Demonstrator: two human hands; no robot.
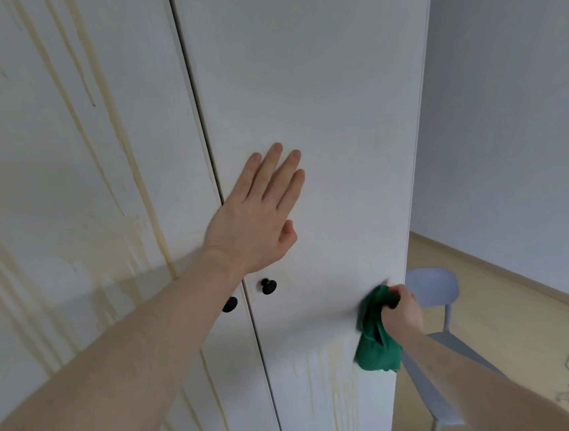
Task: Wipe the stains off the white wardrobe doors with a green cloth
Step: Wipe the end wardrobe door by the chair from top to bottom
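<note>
- Right door [317, 92] looked clean above; drips [333, 359] remained low down.
- Left hand [255, 217] lay flat, fingers straight, bracing that door.
- Right hand [401, 311] clenched the cloth [376, 341], seemingly touching the door's edge.
- Best practice: firm downward strokes across drips.

Left hand [259, 214] flat with straight fingers; right hand [403, 311] in a closed grip.

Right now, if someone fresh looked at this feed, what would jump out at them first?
Probably the yellowish drip stains streaking down the left wardrobe door, with fainter runs low on the right door. Next, the left hand pressed flat on the right door above the black knobs. Then the green cloth bunched in the right hand at that door's right edge.
</note>
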